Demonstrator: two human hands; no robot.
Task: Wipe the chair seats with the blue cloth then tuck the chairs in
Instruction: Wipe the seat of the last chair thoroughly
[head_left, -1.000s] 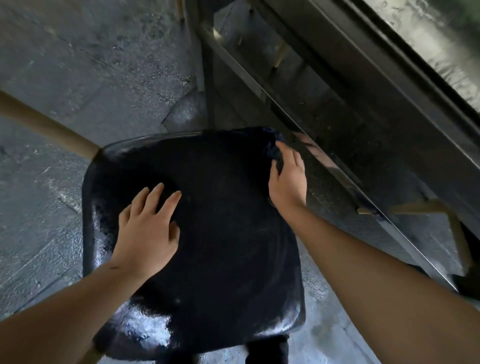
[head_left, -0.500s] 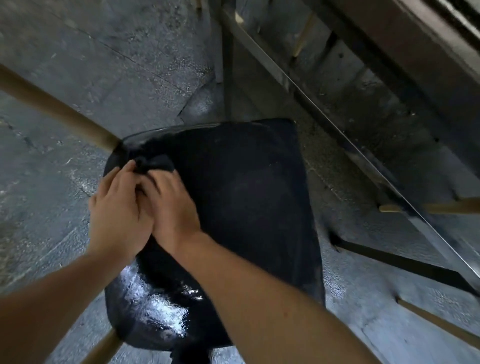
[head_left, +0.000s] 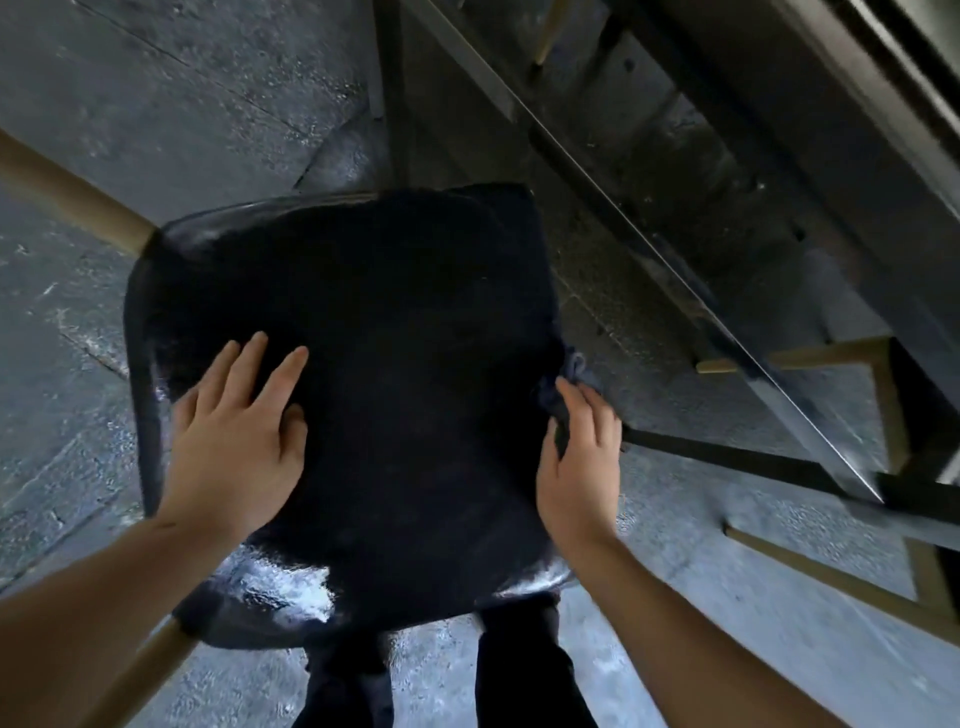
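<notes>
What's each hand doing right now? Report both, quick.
Left hand: open, fingers spread, palm flat on the chair seat, holding nothing.
Right hand: closed on the blue cloth at the seat's right edge.

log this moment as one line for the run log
step: wiping seat | left hand: flat on glossy black chair seat | right hand: bunched blue cloth at seat's right edge | chair: not tucked in

Dim, bluish light, glare on the glossy seat rim, motion blur, wide-angle bending at edges.
</notes>
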